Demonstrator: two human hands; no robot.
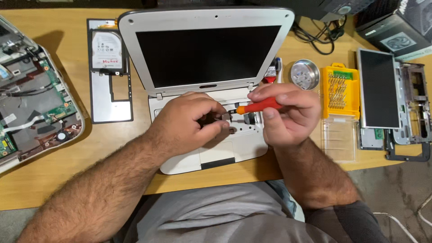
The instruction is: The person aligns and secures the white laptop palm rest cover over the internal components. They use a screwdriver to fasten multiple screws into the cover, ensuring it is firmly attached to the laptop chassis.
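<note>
A small white laptop (204,54) stands open on the wooden table, its keyboard removed and the inner bay showing. My right hand (288,114) is closed around an orange-handled screwdriver (258,106), whose tip points left into the bay. My left hand (191,121) rests on the laptop base with its fingertips pinched at a small part right beside the screwdriver tip. What lies under the fingers is hidden.
An opened laptop chassis with its circuit board (31,94) lies at the left. A removed panel with a hard drive (107,49) sits behind it. A round metal dish (304,74), yellow bit set (340,90) and a loose screen with frame parts (380,87) are at the right.
</note>
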